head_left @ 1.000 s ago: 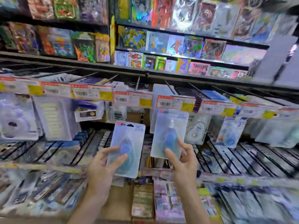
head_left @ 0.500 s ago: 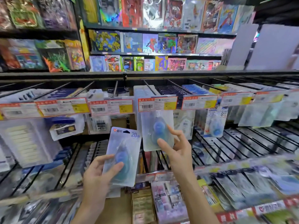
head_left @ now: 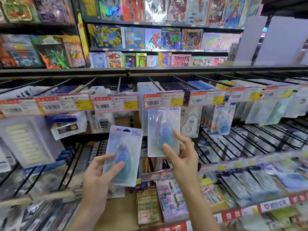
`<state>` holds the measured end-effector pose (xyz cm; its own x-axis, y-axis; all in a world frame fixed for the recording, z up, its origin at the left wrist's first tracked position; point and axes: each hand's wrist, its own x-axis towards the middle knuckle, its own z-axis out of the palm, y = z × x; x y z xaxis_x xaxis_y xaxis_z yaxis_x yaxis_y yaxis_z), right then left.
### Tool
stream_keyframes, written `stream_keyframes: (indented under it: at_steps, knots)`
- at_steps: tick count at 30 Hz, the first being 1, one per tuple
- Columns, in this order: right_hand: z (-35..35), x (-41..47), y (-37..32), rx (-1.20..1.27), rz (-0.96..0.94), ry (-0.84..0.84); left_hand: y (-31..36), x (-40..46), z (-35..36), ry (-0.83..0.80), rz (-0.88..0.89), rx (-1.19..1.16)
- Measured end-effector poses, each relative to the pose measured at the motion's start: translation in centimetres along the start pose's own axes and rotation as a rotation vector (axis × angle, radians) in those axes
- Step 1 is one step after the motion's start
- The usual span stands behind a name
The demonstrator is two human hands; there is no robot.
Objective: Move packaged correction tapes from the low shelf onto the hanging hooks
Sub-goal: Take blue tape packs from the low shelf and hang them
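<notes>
My left hand (head_left: 98,177) grips a pale blue correction tape pack (head_left: 124,147) marked 20m, held upright below the hook row. My right hand (head_left: 180,155) pinches the lower part of a second, matching pack (head_left: 162,124); its top edge sits right under the price tag (head_left: 164,100) at the hook's tip. Whether this pack hangs on the hook or is only held against it is hidden by the tag. More packs of the same kind (head_left: 146,88) hang behind it on that hook.
A row of hooks with red and yellow price tags (head_left: 115,104) runs across the view, carrying other stationery packs (head_left: 222,120). Lower wire racks (head_left: 250,144) hold more packs. A cardboard box (head_left: 148,207) stands on the low shelf. Card packs (head_left: 150,39) fill the shelves above.
My right hand has lifted its pack until the top reaches just under the price tag. My left hand kept its pack at about the same place. The camera tilted upward.
</notes>
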<state>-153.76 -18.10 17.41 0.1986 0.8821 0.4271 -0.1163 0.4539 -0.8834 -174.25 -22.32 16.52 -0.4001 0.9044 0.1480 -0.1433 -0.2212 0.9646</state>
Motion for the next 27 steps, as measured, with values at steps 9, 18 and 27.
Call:
stream_keyframes:
  at_steps: [9,18,27]
  knots:
    - [0.5,0.6,-1.1,-0.058,-0.024,-0.026,0.2,-0.6,-0.3,-0.005,-0.005,-0.004]
    - [1.0,1.5,-2.0,-0.056,-0.054,-0.023,0.8,-0.9,-1.1,-0.003,-0.001,-0.017]
    - [0.6,0.3,-0.1,-0.042,-0.013,-0.02,0.8,-1.1,-0.9,-0.012,0.004,-0.002]
